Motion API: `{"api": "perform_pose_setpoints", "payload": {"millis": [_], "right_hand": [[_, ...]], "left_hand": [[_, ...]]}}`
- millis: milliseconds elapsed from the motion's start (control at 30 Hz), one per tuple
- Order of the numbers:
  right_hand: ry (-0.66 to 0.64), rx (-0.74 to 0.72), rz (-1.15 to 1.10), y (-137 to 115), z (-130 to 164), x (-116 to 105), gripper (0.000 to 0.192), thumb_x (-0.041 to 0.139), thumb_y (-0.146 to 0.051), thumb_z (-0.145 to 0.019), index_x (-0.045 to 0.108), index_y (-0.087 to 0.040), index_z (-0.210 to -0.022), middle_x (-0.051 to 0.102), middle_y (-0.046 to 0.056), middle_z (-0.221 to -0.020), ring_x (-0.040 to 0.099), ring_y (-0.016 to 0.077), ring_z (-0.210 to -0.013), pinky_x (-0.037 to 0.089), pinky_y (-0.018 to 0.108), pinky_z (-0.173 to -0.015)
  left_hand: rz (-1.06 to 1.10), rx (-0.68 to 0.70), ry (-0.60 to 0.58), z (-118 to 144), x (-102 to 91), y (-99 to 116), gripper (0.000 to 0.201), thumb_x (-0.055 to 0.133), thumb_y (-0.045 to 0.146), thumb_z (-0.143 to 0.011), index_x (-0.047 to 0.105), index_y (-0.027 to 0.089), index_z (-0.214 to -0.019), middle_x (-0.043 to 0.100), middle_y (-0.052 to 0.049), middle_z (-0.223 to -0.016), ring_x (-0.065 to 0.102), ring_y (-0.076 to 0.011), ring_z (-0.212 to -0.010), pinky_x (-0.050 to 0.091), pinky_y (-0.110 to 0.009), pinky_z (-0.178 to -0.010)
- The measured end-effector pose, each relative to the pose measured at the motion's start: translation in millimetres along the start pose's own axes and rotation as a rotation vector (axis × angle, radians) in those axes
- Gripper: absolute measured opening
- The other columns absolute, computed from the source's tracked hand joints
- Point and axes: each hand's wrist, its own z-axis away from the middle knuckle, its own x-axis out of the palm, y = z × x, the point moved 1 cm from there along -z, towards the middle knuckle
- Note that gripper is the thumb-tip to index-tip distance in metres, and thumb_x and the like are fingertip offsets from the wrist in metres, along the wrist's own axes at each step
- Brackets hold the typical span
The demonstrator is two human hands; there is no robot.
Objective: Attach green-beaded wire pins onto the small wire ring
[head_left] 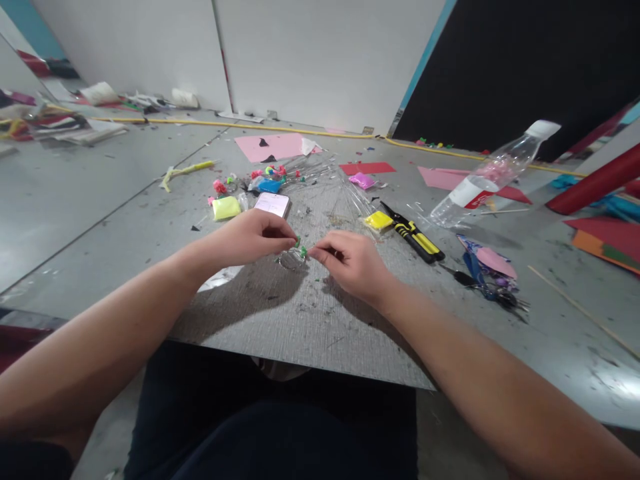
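"What do you have on the head camera?"

"Two bare hands at the middle of the frame, close but apart from each other. The left hand (247, 238) comes in from the lower left, thumb and finger pinched at the upper green lump (298, 240)."

"And the other one?"

"The right hand (353, 263) reaches in from the lower right. Its thumb and forefinger come together right beside the lower green lump (303, 251); from here I can't tell whether they grip anything. Both lumps sit at dead centre, and I see a thin wire loop (292, 265) just under them."

"What's close by?"

"Above the left hand I see a phone (273, 204), with a pale yellow packet (226, 208) to its left and a blue packet (269, 186) above it. Right of centre there's a bright yellow packet (379, 221) beside the black-and-yellow pliers (414, 235)."

"Further out?"

"A purple packet (362, 181) above the right hand, and loose clear strands spread around it. A clear bottle (493, 175) leans at the upper right, something pink inside. Below it I have a bunch of keys (505, 299), and a yellow cord (260, 127) crosses the upper part of the frame."
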Motion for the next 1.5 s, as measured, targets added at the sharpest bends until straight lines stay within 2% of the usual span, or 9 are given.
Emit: {"api": "perform_pose_setpoints", "payload": {"millis": [133, 233, 433, 600, 833, 1000, 1500], "right_hand": [[0.104, -0.104, -0.03, -10, 2, 1, 0.011, 0.059, -0.023, -0.096, 0.067, -0.019, -0.091, 0.065, 0.003, -0.082, 0.057, 0.014, -0.073, 0.045, 0.028, -0.067], [0.128, -0.125, -0.108, -14, 3, 4, 0.008, 0.061, -0.021, -0.095, 0.07, -0.02, -0.094, 0.064, 0.004, -0.089, 0.058, 0.0129, -0.073, 0.047, 0.027, -0.064], [0.131, -0.151, -0.197, -14, 5, 6, 0.015, 0.066, -0.021, -0.091, 0.074, -0.017, -0.102, 0.062, 0.006, -0.092, 0.059, 0.0131, -0.074, 0.05, 0.027, -0.061], [0.119, -0.11, -0.249, -17, 6, 4, 0.024, 0.058, -0.013, -0.09, 0.076, -0.017, -0.106, 0.064, 0.008, -0.097, 0.058, 0.012, -0.071, 0.048, 0.027, -0.057], [0.12, -0.058, -0.309, -14, 4, 5, 0.018, 0.064, -0.017, -0.088, 0.079, -0.021, -0.096, 0.065, 0.005, -0.09, 0.057, 0.011, -0.068, 0.047, 0.026, -0.055], [0.094, -0.013, -0.352, -12, 2, 5, 0.014, 0.067, -0.02, -0.088, 0.079, -0.024, -0.094, 0.067, 0.004, -0.089, 0.06, 0.0121, -0.074, 0.05, 0.026, -0.059], [0.049, 0.123, -0.371, -11, 3, 7, 0.003, 0.072, -0.017, -0.082, 0.072, -0.02, -0.084, 0.068, 0.002, -0.087, 0.063, 0.0112, -0.074, 0.049, 0.023, -0.058]], "left_hand": [[0.282, -0.004, -0.144, 3, 12.4, 6, 0.012, 0.065, 0.026, -0.083, 0.071, 0.016, -0.083, 0.064, 0.0, -0.067, 0.057, -0.011, -0.061, 0.044, -0.024, -0.057], [0.466, 0.017, -0.208, 5, 19.9, 9, 0.01, 0.065, 0.022, -0.083, 0.069, 0.014, -0.078, 0.064, 0.0, -0.066, 0.058, -0.01, -0.061, 0.046, -0.023, -0.058], [0.646, -0.019, -0.222, 5, 23.1, 0, 0.008, 0.065, 0.017, -0.083, 0.071, 0.015, -0.078, 0.065, 0.001, -0.065, 0.059, -0.0085, -0.061, 0.045, -0.021, -0.057], [0.741, -0.057, -0.218, 4, 24.1, -3, 0.008, 0.066, 0.013, -0.082, 0.071, 0.015, -0.076, 0.065, 0.002, -0.065, 0.059, -0.0064, -0.059, 0.043, -0.019, -0.056], [0.714, -0.094, -0.218, 7, 25.4, 0, 0.006, 0.067, 0.014, -0.081, 0.072, 0.015, -0.078, 0.068, 0.001, -0.069, 0.06, -0.0067, -0.058, 0.046, -0.021, -0.058], [0.647, -0.086, -0.205, 8, 23.4, 4, 0.007, 0.067, 0.017, -0.081, 0.071, 0.014, -0.077, 0.066, 0.002, -0.067, 0.059, -0.0065, -0.057, 0.046, -0.021, -0.057], [0.548, -0.107, -0.204, 8, 22.4, 4, 0.008, 0.066, 0.019, -0.079, 0.07, 0.015, -0.073, 0.064, 0.001, -0.066, 0.059, -0.0097, -0.061, 0.046, -0.022, -0.057]]}}
